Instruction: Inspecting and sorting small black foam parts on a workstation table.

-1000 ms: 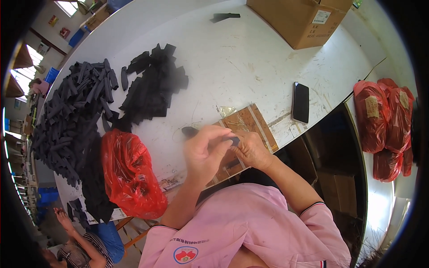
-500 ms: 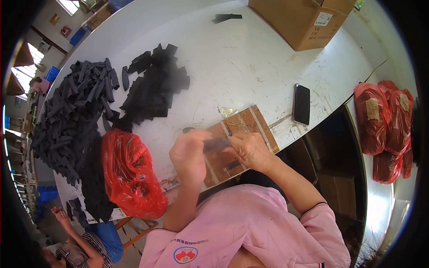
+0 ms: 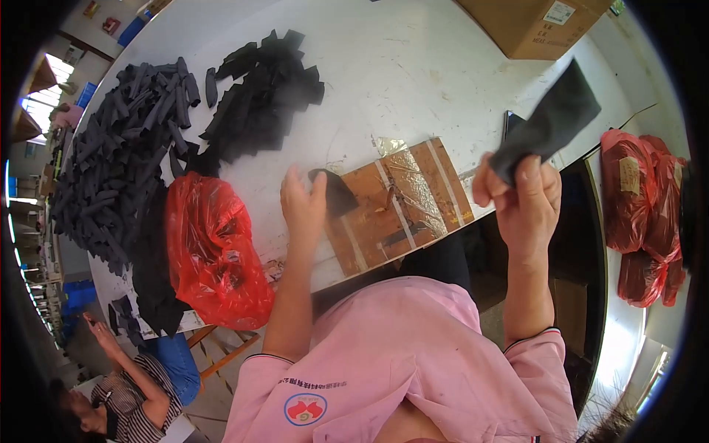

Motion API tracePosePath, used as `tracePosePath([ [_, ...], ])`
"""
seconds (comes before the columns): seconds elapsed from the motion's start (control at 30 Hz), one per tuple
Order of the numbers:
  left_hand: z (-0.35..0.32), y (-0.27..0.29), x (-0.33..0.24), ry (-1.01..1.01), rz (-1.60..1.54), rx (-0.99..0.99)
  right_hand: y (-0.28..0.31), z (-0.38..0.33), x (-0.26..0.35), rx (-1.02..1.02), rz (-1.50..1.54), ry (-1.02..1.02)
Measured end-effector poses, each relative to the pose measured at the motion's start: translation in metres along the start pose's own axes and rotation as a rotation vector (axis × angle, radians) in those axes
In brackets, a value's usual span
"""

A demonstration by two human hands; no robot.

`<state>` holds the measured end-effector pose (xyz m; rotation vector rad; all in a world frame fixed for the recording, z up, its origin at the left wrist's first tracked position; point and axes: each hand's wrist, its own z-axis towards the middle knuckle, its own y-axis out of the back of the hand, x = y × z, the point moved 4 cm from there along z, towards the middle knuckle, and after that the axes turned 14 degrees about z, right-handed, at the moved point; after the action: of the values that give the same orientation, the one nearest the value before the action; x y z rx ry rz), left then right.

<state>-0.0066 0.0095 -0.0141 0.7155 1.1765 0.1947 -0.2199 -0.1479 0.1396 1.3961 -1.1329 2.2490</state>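
Observation:
In my right hand (image 3: 528, 199), raised over the table's right front edge, a flat black fabric strip (image 3: 557, 111) is pinched between thumb and fingers and stands up at a slant. My left hand (image 3: 301, 207) is open, thumb apart from the fingers, at the left side of a brown cardboard board (image 3: 369, 240) with tape across it. Right beside that thumb lies another dark fabric piece (image 3: 338, 196) on the board's upper left corner; whether the thumb touches it I cannot tell.
Left are a big heap of dark rolled pieces (image 3: 122, 148), a pile of flat black strips (image 3: 258, 111) and a red plastic bag (image 3: 214, 251). A carton (image 3: 532, 29) stands far right. The strip partly hides a phone (image 3: 511, 123). Filled red bags (image 3: 639, 199) rest farther right. A person (image 3: 140, 384) sits lower left.
My hands were together over the board with a dark strip between them. Now the right has swung up and right with a strip; the left is apart, near a dark piece. The view has shifted.

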Motion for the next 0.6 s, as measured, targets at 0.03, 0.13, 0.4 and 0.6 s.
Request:
tracePosePath([
  [0.03,-0.001,-0.006,0.009,-0.017,0.263,0.02,0.022,-0.013,-0.006,-0.117,-0.039,-0.018],
  [0.13,-0.001,-0.02,0.017,0.001,0.545,0.087,0.11,-0.086,-0.044,-0.468,-0.217,-0.15],
  [0.4,0.008,-0.027,0.024,0.004,0.354,0.183,0.169,-0.18,-0.122,-0.567,-0.875,-0.74],
  [0.6,0.024,-0.023,0.0,-0.627,0.551,0.153,0.041,-0.115,-0.117,0.069,-0.685,-0.533],
])
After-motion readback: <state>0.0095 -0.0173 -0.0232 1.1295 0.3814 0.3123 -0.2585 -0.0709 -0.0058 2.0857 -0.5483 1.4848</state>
